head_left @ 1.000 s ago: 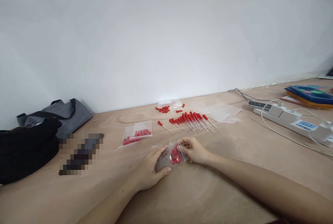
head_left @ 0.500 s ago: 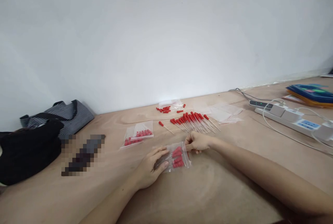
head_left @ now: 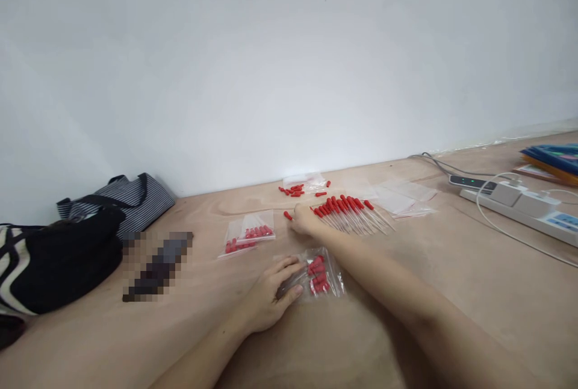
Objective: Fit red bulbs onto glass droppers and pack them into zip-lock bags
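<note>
A clear plastic bag (head_left: pixel 332 277) with several red-bulbed droppers lies on the table, its left end under my left hand (head_left: pixel 276 292), whose thumb and fingers press on it. Beyond it my right hand (head_left: pixel 303 220) reaches over to a single dropper (head_left: pixel 288 215); its fingertips are partly hidden, so a grip cannot be made out. Just right of that hand is a fanned row of red-topped droppers (head_left: pixel 347 205). Two filled bags (head_left: pixel 257 231) overlap to the left.
Loose red bulbs (head_left: pixel 295 190) lie near the wall, with flat clear bags (head_left: pixel 401 196) to their right. A power strip (head_left: pixel 524 202) with cables stands at right. At left are a striped bag (head_left: pixel 139 205), a black bag (head_left: pixel 67 256) and a blurred dark object (head_left: pixel 160 262).
My right hand has left the bag's open end and moved up and left to the single dropper. My left hand remains on the bag. The whole view has shifted slightly.
</note>
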Available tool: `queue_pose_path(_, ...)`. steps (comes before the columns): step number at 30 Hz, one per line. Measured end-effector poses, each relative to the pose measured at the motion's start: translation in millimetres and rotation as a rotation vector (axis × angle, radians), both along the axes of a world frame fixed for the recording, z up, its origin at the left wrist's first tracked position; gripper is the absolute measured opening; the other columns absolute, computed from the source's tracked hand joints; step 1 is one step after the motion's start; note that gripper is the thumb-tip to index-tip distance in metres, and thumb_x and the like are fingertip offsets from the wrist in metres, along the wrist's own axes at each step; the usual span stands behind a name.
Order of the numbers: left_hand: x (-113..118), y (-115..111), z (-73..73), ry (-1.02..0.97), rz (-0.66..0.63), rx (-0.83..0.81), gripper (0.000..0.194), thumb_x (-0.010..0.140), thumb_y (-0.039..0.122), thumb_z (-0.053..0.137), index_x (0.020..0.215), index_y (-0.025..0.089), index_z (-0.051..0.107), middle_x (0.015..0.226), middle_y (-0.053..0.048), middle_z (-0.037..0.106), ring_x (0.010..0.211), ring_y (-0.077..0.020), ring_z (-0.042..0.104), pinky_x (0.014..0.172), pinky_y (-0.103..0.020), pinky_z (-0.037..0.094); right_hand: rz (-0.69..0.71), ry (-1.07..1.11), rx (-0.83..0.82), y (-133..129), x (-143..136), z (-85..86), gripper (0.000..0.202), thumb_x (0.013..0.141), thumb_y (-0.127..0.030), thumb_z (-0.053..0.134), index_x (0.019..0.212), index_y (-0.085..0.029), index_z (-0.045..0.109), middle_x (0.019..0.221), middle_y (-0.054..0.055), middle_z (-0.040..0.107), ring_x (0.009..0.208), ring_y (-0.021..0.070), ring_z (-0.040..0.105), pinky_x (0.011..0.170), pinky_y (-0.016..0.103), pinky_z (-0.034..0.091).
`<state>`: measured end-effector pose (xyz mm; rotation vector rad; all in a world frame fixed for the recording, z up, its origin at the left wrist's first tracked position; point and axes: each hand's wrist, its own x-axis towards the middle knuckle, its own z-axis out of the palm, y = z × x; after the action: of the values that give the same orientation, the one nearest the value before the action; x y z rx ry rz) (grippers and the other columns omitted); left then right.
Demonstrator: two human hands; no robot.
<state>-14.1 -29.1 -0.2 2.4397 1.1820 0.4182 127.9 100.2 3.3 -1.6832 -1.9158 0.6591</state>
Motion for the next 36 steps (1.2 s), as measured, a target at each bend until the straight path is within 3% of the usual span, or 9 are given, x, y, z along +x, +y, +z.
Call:
queue_pose_path(4, -2.5, 0.3, 0.2, 0.025, -0.042, -0.035, 0.037, 0.086, 0.032, 0.042, 0.122, 0.034, 0.045, 0.135, -0.001, 0.038, 0.125, -0.0247, 0.03, 0.102, -0.049, 0.025, 0.046, -0.032, -0.031, 4.0, -7.4, 1.2, 0.029, 0.057, -0.009, 0.061, 0.086, -0.01, 0.056, 0.081, 0.017, 0.063, 0.076, 0.0276, 0.06, 0.06, 0.031, 0.044)
queue_pose_path(6, -3.3, 0.6, -0.6, 0.026, -0.039, -0.035, 0.037, 0.086, 0.032, 0.042, 0.122, 0.035, 0.044, 0.135, 0.0, 0.038, 0.126, -0.0248, 0.028, 0.102, -0.049, 0.025, 0.072, -0.005, 0.007, 1.4, -1.0, 6.2, 0.033, 0.061, -0.01, 0.057, 0.094, -0.008, 0.053, 0.084, 0.018, 0.062, 0.076, 0.0259, 0.059, 0.061, 0.031, 0.044)
queue_pose_path(11, -1.1, 0.9, -2.0, 0.035, 0.002, -0.003, 0.039, 0.085, 0.034, 0.042, 0.124, 0.029, 0.043, 0.132, -0.003, 0.042, 0.126, -0.0248, 0.029, 0.102, -0.048, 0.026, 0.084, 0.133, 0.198, -24.4, 52.1, 16.6, 0.057, 0.073, -0.012, 0.042, 0.126, -0.009, 0.022, 0.096, 0.011, 0.057, 0.081, 0.0165, 0.056, 0.073, 0.029, 0.043)
queue_pose_path(14, 1.8, 1.0, -1.4, 0.052, 0.04, 0.003, 0.041, 0.085, 0.035, 0.042, 0.124, 0.024, 0.044, 0.132, -0.005, 0.042, 0.125, -0.025, 0.03, 0.102, -0.047, 0.027, -0.042, 0.461, 0.298, -48.8, 92.7, 6.5, 0.063, 0.073, -0.018, 0.041, 0.129, -0.014, 0.012, 0.079, 0.003, 0.055, 0.062, 0.0143, 0.055, 0.062, 0.029, 0.046)
queue_pose_path(18, 4.7, 0.9, 1.0, 0.061, 0.082, 0.011, 0.042, 0.084, 0.036, 0.043, 0.123, 0.022, 0.045, 0.131, -0.006, 0.043, 0.124, -0.0249, 0.032, 0.102, -0.045, 0.028, -0.117, 0.787, 0.187, -78.8, 119.0, -19.7, 0.059, 0.071, -0.023, 0.045, 0.122, -0.021, 0.016, 0.068, -0.004, 0.048, 0.045, 0.011, 0.048, 0.043, 0.025, 0.043)
queue_pose_path(22, 6.1, 0.5, 2.6, 0.054, 0.088, 0.029, 0.042, 0.083, 0.036, 0.043, 0.122, 0.02, 0.045, 0.129, -0.007, 0.045, 0.123, -0.025, 0.034, 0.101, -0.045, 0.03, -0.168, 0.944, 0.14, -94.0, 111.0, -33.3, 0.053, 0.07, -0.029, 0.05, 0.112, -0.023, 0.02, 0.063, -0.007, 0.045, 0.048, 0.0123, 0.052, 0.046, 0.027, 0.047)
queue_pose_path(36, 6.0, 0.7, 0.5, 0.051, 0.113, 0.075, 0.045, 0.082, 0.037, 0.044, 0.123, 0.018, 0.042, 0.128, -0.01, 0.045, 0.119, -0.0249, 0.039, 0.098, -0.044, 0.033, -0.114, 1.187, 0.043, -104.5, 90.9, -31.3, 0.051, 0.065, -0.042, 0.06, 0.098, -0.023, 0.027, 0.062, -0.008, 0.05, 0.057, 0.0122, 0.058, 0.058, 0.03, 0.049)
